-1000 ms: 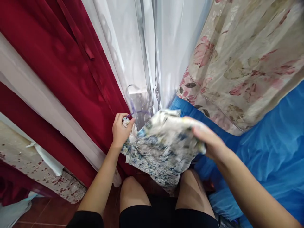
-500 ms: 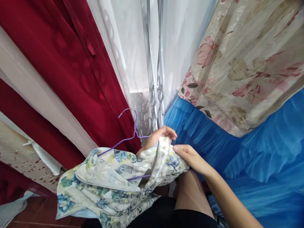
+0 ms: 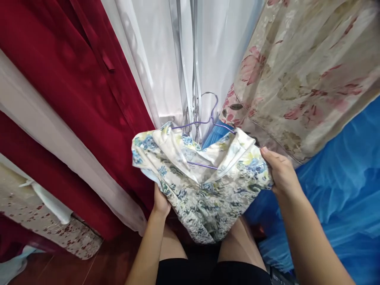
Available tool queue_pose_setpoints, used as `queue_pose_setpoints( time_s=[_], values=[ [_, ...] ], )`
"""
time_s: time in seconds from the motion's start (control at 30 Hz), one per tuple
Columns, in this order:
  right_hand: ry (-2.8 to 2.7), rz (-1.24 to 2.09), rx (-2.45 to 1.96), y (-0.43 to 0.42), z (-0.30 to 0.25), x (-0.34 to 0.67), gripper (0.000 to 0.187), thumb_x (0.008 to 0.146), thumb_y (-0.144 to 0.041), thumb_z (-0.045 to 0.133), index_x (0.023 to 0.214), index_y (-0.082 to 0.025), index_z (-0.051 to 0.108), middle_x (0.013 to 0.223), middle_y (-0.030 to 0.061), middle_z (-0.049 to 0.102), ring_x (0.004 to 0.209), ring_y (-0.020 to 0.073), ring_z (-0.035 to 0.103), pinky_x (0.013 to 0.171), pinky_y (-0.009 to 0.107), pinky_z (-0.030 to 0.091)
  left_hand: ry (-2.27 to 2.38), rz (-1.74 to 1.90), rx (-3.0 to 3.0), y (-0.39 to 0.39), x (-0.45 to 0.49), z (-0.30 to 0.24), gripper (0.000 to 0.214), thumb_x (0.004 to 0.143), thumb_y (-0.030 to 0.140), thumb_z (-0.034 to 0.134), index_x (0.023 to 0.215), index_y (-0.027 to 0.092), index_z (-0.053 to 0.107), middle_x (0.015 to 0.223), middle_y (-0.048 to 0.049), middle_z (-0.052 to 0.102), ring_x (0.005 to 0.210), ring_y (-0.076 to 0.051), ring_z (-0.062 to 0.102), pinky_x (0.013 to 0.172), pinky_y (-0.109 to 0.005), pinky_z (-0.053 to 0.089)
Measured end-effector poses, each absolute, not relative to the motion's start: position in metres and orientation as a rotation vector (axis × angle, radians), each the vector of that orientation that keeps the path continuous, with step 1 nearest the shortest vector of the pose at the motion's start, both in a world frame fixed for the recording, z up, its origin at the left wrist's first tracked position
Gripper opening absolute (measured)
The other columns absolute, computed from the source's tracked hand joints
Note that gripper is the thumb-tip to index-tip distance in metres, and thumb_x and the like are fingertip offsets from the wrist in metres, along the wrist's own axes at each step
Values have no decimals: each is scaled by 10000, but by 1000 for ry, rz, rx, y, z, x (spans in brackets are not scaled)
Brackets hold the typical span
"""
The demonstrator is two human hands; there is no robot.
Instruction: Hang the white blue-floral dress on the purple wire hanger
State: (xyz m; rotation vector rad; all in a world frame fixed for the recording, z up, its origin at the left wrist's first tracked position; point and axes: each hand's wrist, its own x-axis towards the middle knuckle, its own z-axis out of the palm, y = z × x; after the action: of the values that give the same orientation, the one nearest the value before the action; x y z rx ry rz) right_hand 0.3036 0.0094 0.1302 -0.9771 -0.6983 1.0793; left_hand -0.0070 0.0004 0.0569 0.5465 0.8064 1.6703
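A floral garment (image 3: 208,202) with short sleeves and a V neck, white with blue, yellow and green print, hangs on a purple wire hanger (image 3: 213,114). The hanger's hook points up and its lower bar shows through the neckline. My right hand (image 3: 282,172) grips the sleeve at the right, thumb on top. On the left, my left hand (image 3: 162,200) holds the garment's side below the other sleeve, its fingertips hidden behind the cloth.
Long dark red cloth (image 3: 86,103) hangs at the left, white drapes (image 3: 160,59) ahead. A cream dress with pink flowers (image 3: 299,75) and blue tulle (image 3: 341,198) fill the right. Reddish floor tiles (image 3: 74,261) show at lower left.
The garment has swung upright and to the right, with both shoulders now over the hanger. My left hand has come out of the neck area to the garment's left side; my right hand moved right.
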Motion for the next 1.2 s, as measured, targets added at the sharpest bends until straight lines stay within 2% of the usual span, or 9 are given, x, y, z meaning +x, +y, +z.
queue_pose_setpoints(
  time_s=[0.2,0.37,0.57,0.63,0.7,0.83,0.97,1.1,1.2],
  values=[
    [-849,1222,-1020,13,136,295,334,600,-436,924,709,-160,771,613,79,753,510,230,693,458,269,521,1013,1713,550,-24,-7,1,643,855,722,590,1249,223,688,1384,-90,657,1459,-269,446,1225,-372,337],
    [-986,1234,-1145,10,125,313,296,775,-440,806,816,-148,785,711,98,765,563,218,684,558,307,520,1247,1576,832,-48,6,-22,657,808,501,779,1396,281,584,1491,-64,571,1515,-264,353,1269,-383,255],
    [-630,-21,-1120,-16,68,267,180,889,-334,702,1011,-202,715,1048,72,697,1006,242,634,918,361,486,1333,1481,793,-65,30,-16,603,791,439,797,1349,284,631,1351,-84,676,1375,-312,544,1192,-458,402],
    [-720,154,-1147,-33,43,239,140,923,-342,651,853,-223,671,856,41,657,848,235,618,797,341,489,1361,1483,789,-69,33,-12,582,785,440,801,1320,263,655,1321,-90,692,1358,-317,559,1189,-456,402],
    [-1036,654,-1191,-45,24,213,318,957,-414,594,705,-223,628,698,35,629,690,231,596,671,337,471,1365,1464,795,-72,33,-7,574,776,444,808,1291,232,673,1296,-99,705,1342,-322,571,1177,-449,412],
    [-1384,1307,-1098,-47,11,177,481,990,-536,529,651,-200,595,615,26,603,611,195,568,630,317,441,1331,1463,815,-73,30,1,512,775,434,807,1216,195,703,1239,-103,731,1270,-319,626,1129,-433,456],
    [-1352,1398,-1059,-41,8,165,471,946,-591,586,701,-189,611,584,6,587,556,158,511,571,286,397,1351,1440,865,-74,25,-5,420,793,435,784,1125,188,713,1188,-115,742,1242,-333,640,1083,-427,488],
    [-1212,1388,-1096,-45,7,172,459,903,-597,634,692,-190,640,515,-2,568,486,141,450,512,276,344,1620,1647,969,-78,23,-26,592,824,439,746,1335,236,524,1378,-143,607,1349,-329,544,1118,-452,449],
    [-1253,1416,-1134,-52,13,179,453,892,-588,649,692,-181,660,495,-1,575,448,122,407,482,264,296,1753,1863,1296,-80,31,-39,472,859,360,705,1277,269,505,1397,-140,532,1377,-312,485,1157,-465,389]
  ],
)
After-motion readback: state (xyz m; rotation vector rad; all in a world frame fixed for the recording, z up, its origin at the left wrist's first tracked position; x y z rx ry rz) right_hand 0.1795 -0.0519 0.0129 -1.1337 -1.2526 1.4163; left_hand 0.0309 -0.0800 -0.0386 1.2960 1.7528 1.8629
